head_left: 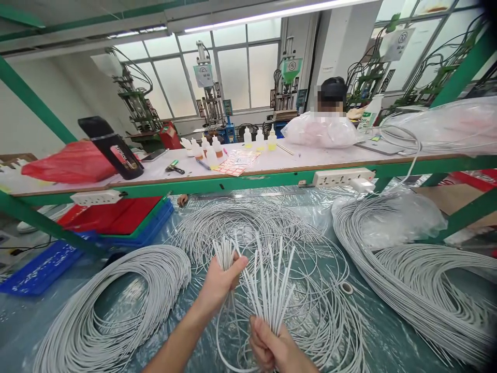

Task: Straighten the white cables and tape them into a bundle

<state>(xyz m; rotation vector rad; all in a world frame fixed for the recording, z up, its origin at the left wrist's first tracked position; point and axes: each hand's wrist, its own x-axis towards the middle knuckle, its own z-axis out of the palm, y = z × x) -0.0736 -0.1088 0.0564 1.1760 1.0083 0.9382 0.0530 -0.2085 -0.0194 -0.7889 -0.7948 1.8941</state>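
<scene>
My left hand (219,282) is closed round a small bunch of white cable ends (225,253) that stick up above my thumb. My right hand (276,348) grips a larger fan of white cable ends (272,282), held upright just below and right of the left hand. Both bunches trail down into a loose tangle of white cables (267,228) spread on the plastic-covered table (23,321) in front of me.
A coiled cable bundle (116,305) lies at the left, another bundle (419,280) at the right. A tape roll (347,287) sits near the tangle. A green-framed shelf (248,178) holds small bottles, a red bag and a black container. A person sits behind it.
</scene>
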